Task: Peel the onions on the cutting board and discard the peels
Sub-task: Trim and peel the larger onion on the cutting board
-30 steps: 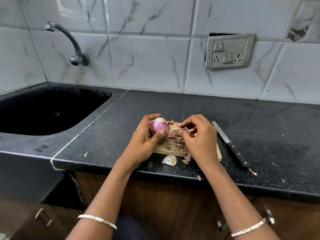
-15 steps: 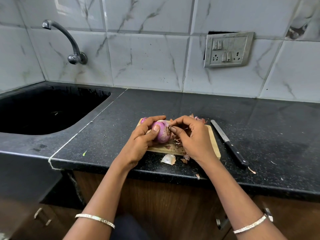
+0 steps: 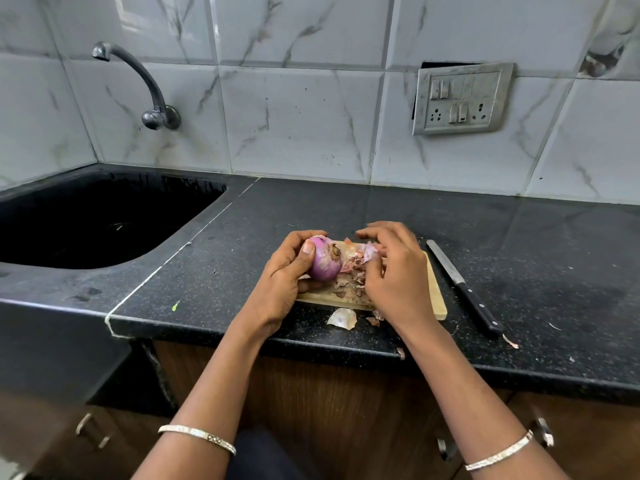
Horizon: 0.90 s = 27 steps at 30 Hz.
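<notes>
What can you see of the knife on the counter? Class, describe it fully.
The knife lies flat on the black speckled counter, just right of the wooden cutting board. Its narrow metal blade points toward the wall. Its black handle, with pale rivets, points toward the counter's front edge. Nothing holds it.

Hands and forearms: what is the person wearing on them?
Left hand and right hand are ungloved, no sleeves show, no rings visible. Each wrist has a thin silver-coloured band: the left bangle bears a small looped motif, the right bangle looks similar.
</notes>
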{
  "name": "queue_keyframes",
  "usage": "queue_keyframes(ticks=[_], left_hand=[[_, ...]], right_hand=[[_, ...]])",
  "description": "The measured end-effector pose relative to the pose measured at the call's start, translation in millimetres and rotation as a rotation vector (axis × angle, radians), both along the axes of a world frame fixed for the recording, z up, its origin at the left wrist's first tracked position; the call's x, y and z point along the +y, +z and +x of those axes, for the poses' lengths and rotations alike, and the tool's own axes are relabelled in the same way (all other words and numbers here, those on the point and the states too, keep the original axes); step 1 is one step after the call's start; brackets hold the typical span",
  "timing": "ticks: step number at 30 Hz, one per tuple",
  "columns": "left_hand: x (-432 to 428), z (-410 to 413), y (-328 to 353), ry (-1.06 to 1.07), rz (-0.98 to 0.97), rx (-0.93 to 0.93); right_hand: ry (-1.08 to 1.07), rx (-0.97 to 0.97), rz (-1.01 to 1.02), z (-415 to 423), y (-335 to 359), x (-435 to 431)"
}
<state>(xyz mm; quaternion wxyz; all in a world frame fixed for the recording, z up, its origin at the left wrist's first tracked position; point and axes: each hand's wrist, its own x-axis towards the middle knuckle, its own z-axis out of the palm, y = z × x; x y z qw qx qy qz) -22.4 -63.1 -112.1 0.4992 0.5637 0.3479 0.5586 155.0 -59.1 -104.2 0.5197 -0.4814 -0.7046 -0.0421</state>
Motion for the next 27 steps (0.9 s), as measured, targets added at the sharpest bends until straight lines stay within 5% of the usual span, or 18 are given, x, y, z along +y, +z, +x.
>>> queue_keyframes(ticks=[7, 17, 27], left_hand=[[0.8, 0.3, -0.7, 0.026, 0.013, 0.014], [0.0, 0.3, -1.7, 0.068, 0.052, 0.038], [2.3, -0.1, -4.0, 0.105, 0.080, 0.075]], right_hand=[[0.283, 0.005, -0.005, -5.2, 8.0, -13.1], [0.241, 0.007, 0.157, -7.4, 4.9, -13.8], [0.166, -0.195, 0.282, -8.5, -3.6, -10.3]])
